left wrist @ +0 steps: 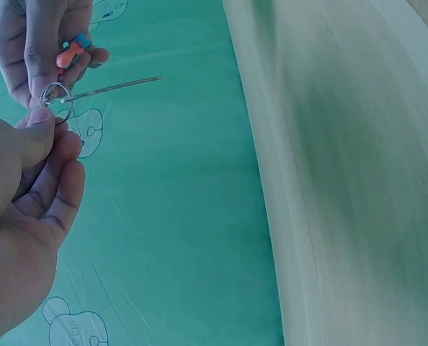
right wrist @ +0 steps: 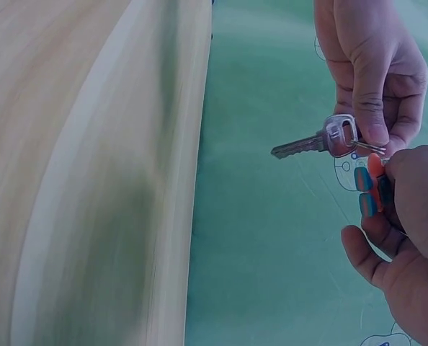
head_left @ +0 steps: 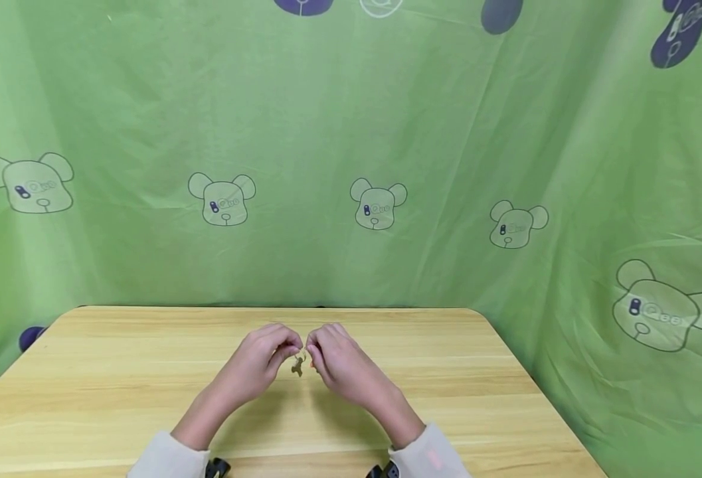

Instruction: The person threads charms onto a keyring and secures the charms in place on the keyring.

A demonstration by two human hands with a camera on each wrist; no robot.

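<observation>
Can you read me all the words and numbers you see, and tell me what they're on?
"Qee", as best I can read it: on the far-right bear printed on the green curtain.
The other pale bears carry similar writing, smaller and fainter.
The purple print at top right: writing too blurred to be sure.
Key and orange-and-blue charm: no writing I can make out.

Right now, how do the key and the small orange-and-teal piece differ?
The key looks plain metallic, while the orange-and-teal piece is brightly coloured. The key has a flat, toothed blade; the orange-and-teal piece shows rounded lobes. The key's blade sticks out in the open, whereas the orange-and-teal piece is partly hidden at the right hand. Both are small and held up off the table.
</observation>
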